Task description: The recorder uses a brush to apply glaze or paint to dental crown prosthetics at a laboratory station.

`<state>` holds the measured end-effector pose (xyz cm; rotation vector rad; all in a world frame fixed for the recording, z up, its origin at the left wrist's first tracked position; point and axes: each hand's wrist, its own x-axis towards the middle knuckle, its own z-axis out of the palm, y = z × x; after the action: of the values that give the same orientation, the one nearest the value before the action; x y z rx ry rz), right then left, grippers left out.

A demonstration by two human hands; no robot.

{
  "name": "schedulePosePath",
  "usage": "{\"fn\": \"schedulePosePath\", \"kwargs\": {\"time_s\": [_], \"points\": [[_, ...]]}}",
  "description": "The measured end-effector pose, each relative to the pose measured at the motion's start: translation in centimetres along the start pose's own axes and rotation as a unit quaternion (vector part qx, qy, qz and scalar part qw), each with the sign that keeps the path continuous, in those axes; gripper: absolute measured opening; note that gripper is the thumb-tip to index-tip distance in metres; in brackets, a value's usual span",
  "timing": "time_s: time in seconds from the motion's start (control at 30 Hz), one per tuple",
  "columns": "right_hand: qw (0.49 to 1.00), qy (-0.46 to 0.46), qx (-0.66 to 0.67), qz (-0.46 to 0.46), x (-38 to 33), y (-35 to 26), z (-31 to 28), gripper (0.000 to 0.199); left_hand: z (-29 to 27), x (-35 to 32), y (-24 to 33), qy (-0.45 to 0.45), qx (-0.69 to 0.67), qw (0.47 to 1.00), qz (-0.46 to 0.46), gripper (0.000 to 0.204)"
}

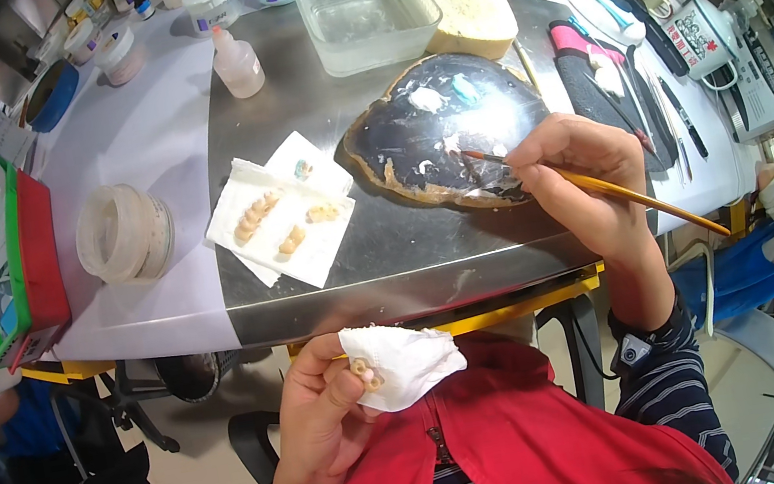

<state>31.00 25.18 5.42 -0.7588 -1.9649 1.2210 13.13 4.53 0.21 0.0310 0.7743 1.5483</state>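
Observation:
My left hand (318, 445) is closed on a white tissue (418, 364) and a small tooth-coloured dental piece (364, 371), held near my chest below the table edge. In my right hand (590, 179) a fine brush (659, 199) with a yellow-brown handle is pinched near its bristles. The brush tip is over a dark, brown-rimmed mixing slab (409, 127), by smears of white paste; whether it touches I cannot tell. Left of the slab, several tooth-shaped pieces (256, 214) rest on folded white tissue (324, 257).
Behind the slab stand a clear water tub (365, 27), a yellow sponge (467, 1) and a small dropper bottle (238, 68). A round plastic jar (127, 232) is at left. Tools lie on a dark pouch (600, 86) at right. Another person (762, 243) sits at far right.

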Motion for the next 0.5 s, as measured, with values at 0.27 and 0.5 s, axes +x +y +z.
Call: {"fn": "schedulePosePath", "kwargs": {"time_s": [0.27, 0.5], "points": [[1.000, 0.000, -0.006, 0.002, -0.1, 0.3, -0.2, 0.009, -0.6, -0.1, 0.1, -0.035, -0.012, 0.999, -0.011, 0.035], [0.998, 0.045, -0.047, 0.014, -1.2, -3.0, 1.7, 0.011, -0.4, -0.2, 0.2, -0.030, -0.028, 0.999, 0.002, 0.031]]}}
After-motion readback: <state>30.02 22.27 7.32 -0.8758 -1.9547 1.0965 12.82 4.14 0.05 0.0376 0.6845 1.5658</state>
